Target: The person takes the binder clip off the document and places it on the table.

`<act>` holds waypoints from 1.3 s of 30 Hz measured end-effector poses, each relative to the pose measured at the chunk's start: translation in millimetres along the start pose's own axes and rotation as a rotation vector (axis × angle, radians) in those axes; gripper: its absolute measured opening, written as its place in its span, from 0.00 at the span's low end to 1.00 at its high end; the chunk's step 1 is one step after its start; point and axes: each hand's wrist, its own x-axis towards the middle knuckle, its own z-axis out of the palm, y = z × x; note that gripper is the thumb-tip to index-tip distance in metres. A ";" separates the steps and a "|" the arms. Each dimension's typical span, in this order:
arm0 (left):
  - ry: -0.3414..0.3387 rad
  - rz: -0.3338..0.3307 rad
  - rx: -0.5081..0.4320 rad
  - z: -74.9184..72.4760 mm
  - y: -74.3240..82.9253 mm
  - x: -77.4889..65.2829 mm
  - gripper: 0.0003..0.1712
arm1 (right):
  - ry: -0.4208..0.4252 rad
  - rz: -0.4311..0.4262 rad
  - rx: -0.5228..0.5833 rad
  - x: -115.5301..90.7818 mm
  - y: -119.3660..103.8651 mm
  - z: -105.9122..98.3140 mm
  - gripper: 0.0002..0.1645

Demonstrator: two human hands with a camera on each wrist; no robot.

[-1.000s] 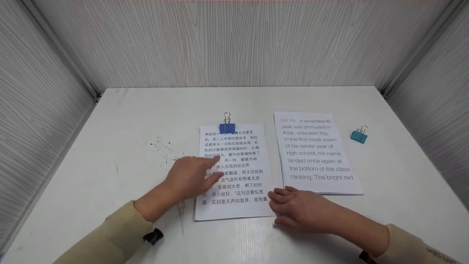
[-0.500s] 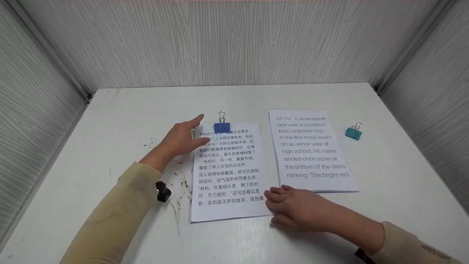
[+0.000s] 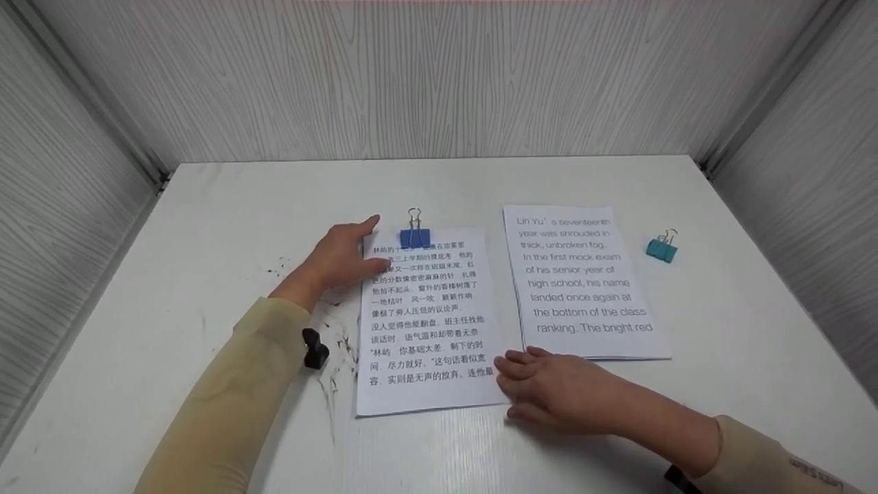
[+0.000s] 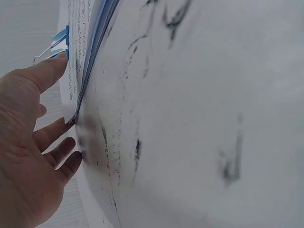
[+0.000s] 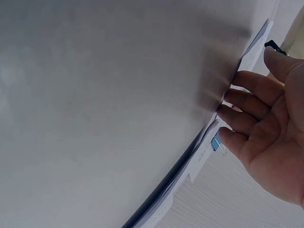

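Observation:
A stack of sheets with Chinese print (image 3: pixel 429 329) lies flat on the white table, a blue binder clip (image 3: pixel 415 239) gripping its top edge with wire handles upright. My left hand (image 3: pixel 336 257) is at the stack's upper left corner, fingers spread and thumb over the page; in the left wrist view the thumb overlaps the blue clip (image 4: pixel 61 42). At the lower right corner, my right hand (image 3: pixel 559 392) rests with loosely bent fingers, fingertips right at the paper's edge. The right wrist view shows its palm (image 5: pixel 280 152) holding nothing.
To the right lies a second stack, printed in English (image 3: pixel 583 281), with no clip on it. A teal binder clip (image 3: pixel 662 250) sits beyond it. Dark marks (image 3: pixel 336 363) stain the table at left. Grey wood-grain panels (image 3: pixel 439 82) enclose the back and sides.
My left hand has moved from over the middle of the Chinese-print stack up to its top left corner. My right hand keeps its place; the view has shifted slightly.

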 end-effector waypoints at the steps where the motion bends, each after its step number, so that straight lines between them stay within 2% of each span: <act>1: 0.005 0.002 -0.002 0.3 -0.5 0.7 0.55 | -0.002 0.000 0.000 0.1 -0.2 -0.1 0.31; 5: 0.005 0.003 0.005 0.9 -0.4 0.9 0.56 | -0.009 0.006 0.008 0.0 -0.7 -0.1 0.31; 10: 0.002 -0.011 -0.049 -0.4 2.2 -0.1 0.56 | -0.003 0.009 0.032 -0.3 -0.7 -0.3 0.29; 15: 0.033 -0.015 -0.185 -1.1 3.4 -0.3 0.51 | -0.006 0.006 0.033 -0.2 -1.1 -0.9 0.29; 19: 0.054 -0.044 -0.352 0.3 2.6 -0.6 0.45 | -0.007 0.003 0.030 -0.3 -1.2 -0.9 0.30; 22: 0.037 -0.066 -0.472 1.8 1.3 -1.8 0.39 | -0.007 0.002 0.029 -0.5 -0.8 -0.6 0.30; 25: 0.010 -0.088 -0.547 3.1 0.1 -3.1 0.33 | -0.012 0.009 0.030 -0.8 -1.0 -0.9 0.30; 29: -0.005 -0.107 -0.591 4.8 -1.9 -3.9 0.30 | -0.011 0.011 0.037 -0.8 -0.9 -1.5 0.30; 34: 0.015 -0.089 -0.623 8.8 -3.5 -5.3 0.30 | 0.014 -0.004 0.072 -0.3 3.8 -0.6 0.28; 39: 0.036 -0.108 -0.643 12.8 -1.5 -8.1 0.30 | 0.076 -0.001 0.119 -1.2 9.6 -5.2 0.27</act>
